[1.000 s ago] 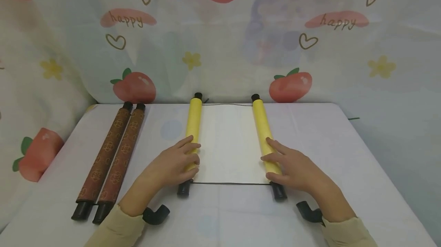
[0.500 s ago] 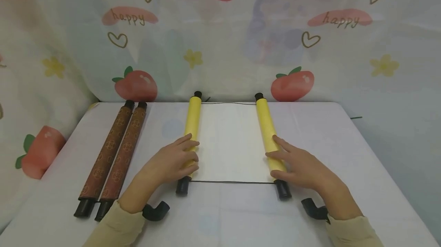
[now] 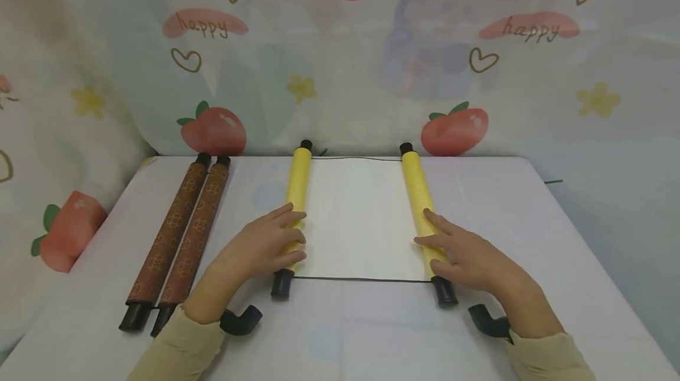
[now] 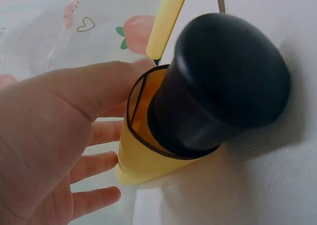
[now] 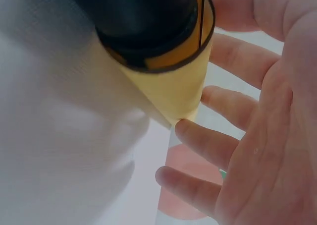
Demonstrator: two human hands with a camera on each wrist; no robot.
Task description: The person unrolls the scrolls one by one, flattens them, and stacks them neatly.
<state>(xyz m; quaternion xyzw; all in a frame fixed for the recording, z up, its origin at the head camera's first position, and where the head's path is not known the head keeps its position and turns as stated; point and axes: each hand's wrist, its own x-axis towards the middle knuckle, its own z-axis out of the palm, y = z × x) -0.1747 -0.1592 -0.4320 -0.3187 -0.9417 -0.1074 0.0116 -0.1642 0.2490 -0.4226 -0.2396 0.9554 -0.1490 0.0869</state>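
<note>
A scroll lies partly unrolled on the table, its white paper (image 3: 361, 221) spread between a yellow left roll (image 3: 300, 171) and a yellow right roll (image 3: 416, 180). Black rod ends stick out of both rolls. My left hand (image 3: 262, 245) rests over the near half of the left roll; in the left wrist view its thumb lies by the rim beside the black rod end (image 4: 223, 76), fingers spread. My right hand (image 3: 473, 260) touches the right roll with loosely extended fingers. In the right wrist view those fingers (image 5: 208, 140) lie along the yellow backing (image 5: 173, 86).
Two rolled brown scrolls (image 3: 170, 239) with flower patterns and black ends lie side by side at the left of the white-covered table (image 3: 361, 334). Behind the table hangs a printed cloth (image 3: 340, 62). A black curved piece (image 3: 241, 321) shows at each wrist.
The right roll has moved to the right with my right hand, so more white paper shows. My left hand stays on the left roll. The head view has shifted slightly.
</note>
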